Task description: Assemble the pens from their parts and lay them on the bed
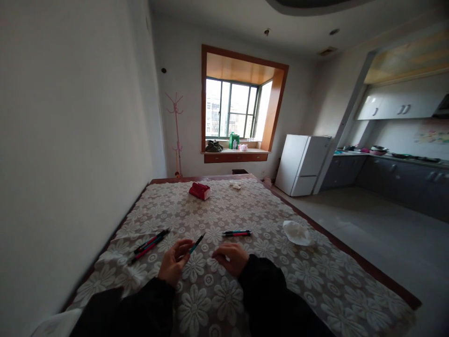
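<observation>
A teal pen with a dark end is held in my left hand, pinched between thumb and fingers and slanting up to the right. My right hand hovers low over the patterned tablecloth, fingers loosely bent, with a gap beside the thumb and nothing visible in it. Just beyond it lie a couple of pens, side by side, teal and red with dark ends. Left of my left hand, several more pens in red, teal and black rest together at a slant.
A red tissue pack lies toward the table's far end, near a small crumpled white piece. Crumpled white tissue is on the right side. A wall runs along the left edge; a white fridge stands beyond the table.
</observation>
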The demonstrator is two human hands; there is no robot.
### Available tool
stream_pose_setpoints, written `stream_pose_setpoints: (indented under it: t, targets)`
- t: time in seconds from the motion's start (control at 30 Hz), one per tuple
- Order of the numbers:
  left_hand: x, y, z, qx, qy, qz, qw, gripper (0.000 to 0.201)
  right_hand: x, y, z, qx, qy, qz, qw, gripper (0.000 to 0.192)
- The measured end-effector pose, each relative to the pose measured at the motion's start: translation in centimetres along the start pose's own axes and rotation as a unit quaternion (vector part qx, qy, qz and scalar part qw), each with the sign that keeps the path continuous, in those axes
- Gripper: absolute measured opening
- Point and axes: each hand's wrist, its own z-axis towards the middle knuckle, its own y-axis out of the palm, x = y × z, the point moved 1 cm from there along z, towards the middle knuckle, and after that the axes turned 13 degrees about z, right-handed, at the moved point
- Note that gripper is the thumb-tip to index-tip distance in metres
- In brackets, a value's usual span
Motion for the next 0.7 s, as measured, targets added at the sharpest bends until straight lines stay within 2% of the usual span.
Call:
stream_pose_setpoints:
  t: [0.1, 0.23, 0.4, 0.7]
  targets:
    - [0.5, 0.5, -0.3, -0.016, -0.008, -0.033, 0.999, 0.045, -1.3, 1.5, 0.1, -0.036, -0.009, -0.005, 0.999, 0.015]
    - [1.1, 1.1, -1.0, -0.047, 0.01, -0.049, 0.998, 0.044, -2.2, 1.6, 0.1, -0.034, -0.002, 0.029, 0.999, 0.024]
    - [1.6, 2.0, -1.9, -0.085, 0.038, -0.016, 0.996, 0.038, -2.5, 1.4, 0.0, -0.032, 0.023, 0.055, 0.998, 0.012]
    - [3.1, 3.0, -3.2, -0.102, 0.114, 0.048, 0.987, 0.037, -2.2, 2.4, -0.3, -0.045, 0.046, 0.143, 0.988, 0.025]
